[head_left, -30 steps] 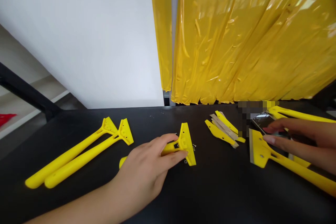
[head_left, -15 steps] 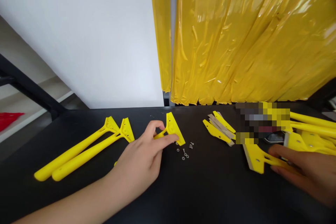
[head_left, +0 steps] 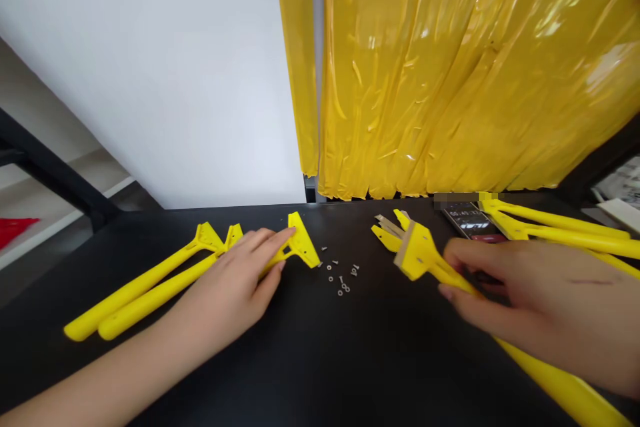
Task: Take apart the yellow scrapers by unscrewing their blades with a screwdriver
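right hand has swung inward over the last second, and it's brought the bladed scraper along, away from the phone, whose timer screen is now in plain view. those fingers are wrapped around the yellow handle, thumb on the near side, and i have the head at about 3 o'clock from the loose screws, overlapping the cover plates in my view; whether it touches them i can't tell.

over on the other side, left hand has shifted too, sliding its bladeless scraper out to 10 o'clock. i've got fingers pinching the handle just behind the head, thumb below and index above, though the rest of the grip is hidden. that shift has uncovered the screws and nuts, all scattered on the black counter.

what it means for the work, as i judge it: a bladed head and a bare one now face each other, fixings exposed between them, each easy to check against the other. the two spare scraper handles lie at 9 o'clock, the front one partly behind my left hand; more yellow scrapers sit out past 2 o'clock.
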`<state>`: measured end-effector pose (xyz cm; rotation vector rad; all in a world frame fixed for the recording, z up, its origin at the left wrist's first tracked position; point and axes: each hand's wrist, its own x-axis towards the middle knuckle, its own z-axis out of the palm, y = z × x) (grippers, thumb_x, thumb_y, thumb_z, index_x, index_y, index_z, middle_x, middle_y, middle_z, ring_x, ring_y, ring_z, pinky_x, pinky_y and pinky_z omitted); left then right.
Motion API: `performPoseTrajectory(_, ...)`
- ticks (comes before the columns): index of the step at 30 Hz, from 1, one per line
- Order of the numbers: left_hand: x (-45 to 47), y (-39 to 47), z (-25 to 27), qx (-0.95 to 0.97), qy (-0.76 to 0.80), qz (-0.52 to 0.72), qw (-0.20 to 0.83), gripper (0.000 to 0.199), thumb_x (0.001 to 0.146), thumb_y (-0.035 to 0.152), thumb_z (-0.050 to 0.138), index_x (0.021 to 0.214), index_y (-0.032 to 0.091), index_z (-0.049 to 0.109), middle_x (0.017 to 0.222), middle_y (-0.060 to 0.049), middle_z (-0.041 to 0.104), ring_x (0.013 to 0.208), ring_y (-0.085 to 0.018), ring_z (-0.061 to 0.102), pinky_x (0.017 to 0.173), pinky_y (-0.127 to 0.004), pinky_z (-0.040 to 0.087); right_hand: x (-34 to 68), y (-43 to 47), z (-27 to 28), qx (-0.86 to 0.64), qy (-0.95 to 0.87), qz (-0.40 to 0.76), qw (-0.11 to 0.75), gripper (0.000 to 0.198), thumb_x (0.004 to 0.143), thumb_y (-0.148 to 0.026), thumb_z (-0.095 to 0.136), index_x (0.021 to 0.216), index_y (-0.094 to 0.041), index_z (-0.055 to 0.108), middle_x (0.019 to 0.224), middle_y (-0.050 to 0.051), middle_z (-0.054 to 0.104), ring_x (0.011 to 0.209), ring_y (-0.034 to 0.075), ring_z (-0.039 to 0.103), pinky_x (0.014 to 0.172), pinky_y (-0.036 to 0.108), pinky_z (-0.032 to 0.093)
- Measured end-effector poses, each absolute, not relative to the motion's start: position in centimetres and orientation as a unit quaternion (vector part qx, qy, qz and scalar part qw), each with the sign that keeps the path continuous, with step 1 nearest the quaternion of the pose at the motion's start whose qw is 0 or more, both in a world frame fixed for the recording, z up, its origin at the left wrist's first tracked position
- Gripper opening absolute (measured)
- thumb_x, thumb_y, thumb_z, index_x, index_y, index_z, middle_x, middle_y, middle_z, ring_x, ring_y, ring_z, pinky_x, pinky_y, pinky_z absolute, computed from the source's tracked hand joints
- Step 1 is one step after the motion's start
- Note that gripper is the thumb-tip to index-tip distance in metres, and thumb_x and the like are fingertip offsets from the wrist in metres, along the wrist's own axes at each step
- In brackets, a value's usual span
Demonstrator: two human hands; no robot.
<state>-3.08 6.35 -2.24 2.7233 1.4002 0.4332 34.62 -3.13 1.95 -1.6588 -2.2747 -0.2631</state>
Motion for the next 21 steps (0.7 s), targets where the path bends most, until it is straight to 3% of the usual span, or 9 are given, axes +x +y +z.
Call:
performPoseTrajectory(4, -5.4, 7.2, -2.9, 0.877, 0.463, 0.127, -0.035, 0.052, 0.107, 0.034, 0.046, 0.155, 0.019, 0.059, 0.132, -0.017, 0.071, 0.133, -0.040, 0.058, 0.120, -0.068, 0.038, 30.5, -0.7, 1.8, -0.539, -0.827, -0.086, 0.133, 0.020, 0.095, -0.039, 0.060, 0.080, -0.027, 0.054, 0.057, -0.006, 0.049, 0.050, 0.018, 0.053, 0.055, 0.032, 0.025)
performPoseTrajectory(8, -7.4, 7.4, -3.5, 0.844, 0.520, 0.106, -0.084, 0.060, 0.105, 0.044, 0.050, 0.164, 0.029, 0.051, 0.158, -0.020, 0.058, 0.157, -0.051, 0.034, 0.121, -0.084, 0.019, 27.2, 0.7, 0.0, -0.503, -0.854, -0.041, 0.129, 0.018, 0.095, -0.039, 0.060, 0.083, -0.027, 0.054, 0.063, -0.005, 0.057, 0.057, 0.020, 0.059, 0.058, 0.034, 0.028)
performPoseTrajectory(10, -8.8, 7.4, -3.6, 0.815, 0.571, 0.066, -0.065, 0.066, 0.104, 0.054, 0.050, 0.167, 0.036, 0.043, 0.172, -0.017, 0.045, 0.163, -0.054, 0.022, 0.117, -0.089, 0.019, 26.2, 0.3, -0.8, -0.478, -0.869, -0.009, 0.131, 0.011, 0.094, -0.036, 0.059, 0.087, -0.028, 0.056, 0.069, -0.005, 0.064, 0.061, 0.020, 0.064, 0.059, 0.035, 0.032)
performPoseTrajectory(12, -10.2, 7.4, -3.5, 0.793, 0.608, 0.038, -0.031, 0.068, 0.105, 0.060, 0.047, 0.169, 0.039, 0.040, 0.177, -0.015, 0.038, 0.162, -0.056, 0.025, 0.113, -0.093, 0.022, 25.6, -0.5, -1.2, -0.455, -0.880, 0.019, 0.132, 0.007, 0.091, -0.032, 0.061, 0.086, -0.028, 0.058, 0.071, -0.006, 0.067, 0.059, 0.019, 0.065, 0.057, 0.035, 0.032)
performPoseTrajectory(17, -13.2, 7.2, -2.9, 0.760, 0.649, 0.016, 0.001, 0.066, 0.108, 0.062, 0.037, 0.168, 0.034, 0.043, 0.176, -0.017, 0.040, 0.158, -0.054, 0.036, 0.115, -0.088, 0.028, 25.1, -2.5, -0.2, -0.437, -0.890, 0.035, 0.122, 0.013, 0.083, -0.032, 0.069, 0.081, -0.027, 0.057, 0.065, -0.006, 0.068, 0.052, 0.018, 0.063, 0.051, 0.033, 0.029)
performPoseTrajectory(21, -14.6, 7.5, -2.3, 0.723, 0.689, 0.034, -0.016, 0.061, 0.111, 0.051, 0.039, 0.162, 0.022, 0.051, 0.172, -0.021, 0.046, 0.157, -0.054, 0.038, 0.114, -0.087, 0.031, 25.2, -2.6, 0.6, -0.429, -0.894, 0.040, 0.123, 0.017, 0.085, -0.035, 0.071, 0.080, -0.027, 0.057, 0.063, -0.004, 0.067, 0.049, 0.018, 0.061, 0.048, 0.032, 0.030)
